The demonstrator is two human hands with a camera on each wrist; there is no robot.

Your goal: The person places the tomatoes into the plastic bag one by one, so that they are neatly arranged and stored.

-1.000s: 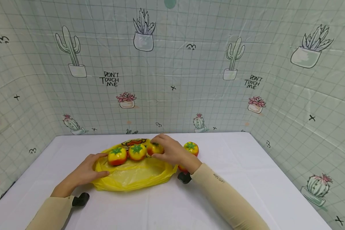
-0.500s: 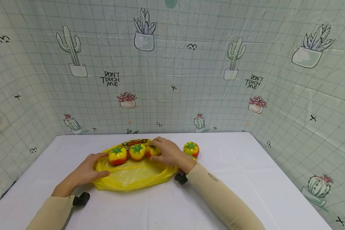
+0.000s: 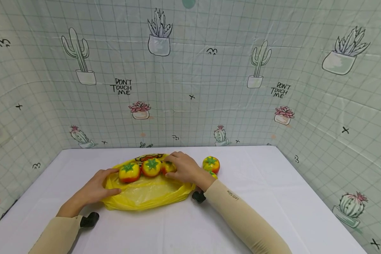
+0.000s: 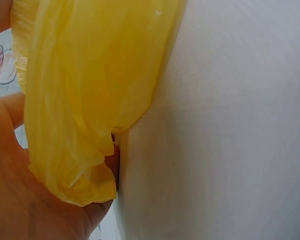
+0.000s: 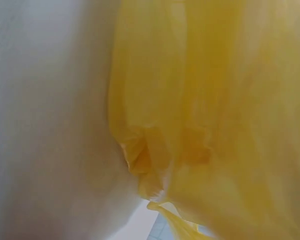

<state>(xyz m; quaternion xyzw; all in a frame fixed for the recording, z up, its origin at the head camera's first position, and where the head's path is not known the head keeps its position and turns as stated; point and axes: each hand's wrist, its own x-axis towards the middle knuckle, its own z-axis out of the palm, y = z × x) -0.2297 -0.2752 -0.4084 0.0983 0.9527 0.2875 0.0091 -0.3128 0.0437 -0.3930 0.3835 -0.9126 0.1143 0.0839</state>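
Note:
Three yellow-and-red tomatoes with green tops sit in a row on the yellow plastic bag (image 3: 146,195): a left tomato (image 3: 129,173), a middle tomato (image 3: 151,167) and a right tomato (image 3: 167,168). Thumb and fingers of my right hand (image 3: 185,167) curl round the right tomato and partly cover it. My left hand (image 3: 96,187) rests at the bag's left edge, thumb and fingers spread apart. In the left wrist view, the bag (image 4: 105,65) lies against the left palm. Yellow bag film (image 5: 190,100) fills much of the right wrist view, where the right fingers are hidden.
Behind the right wrist, another tomato (image 3: 211,164) stands on the white tablecloth (image 3: 257,183). One more tomato (image 3: 213,174) shows just in front of it, mostly hidden by the wrist. A patterned cloth wall (image 3: 190,116) rises at the table's back edge.
My right hand has moved slightly left with the right tomato, bringing it up against the middle one. The tomato behind the wrist shows more. The left hand stays in place.

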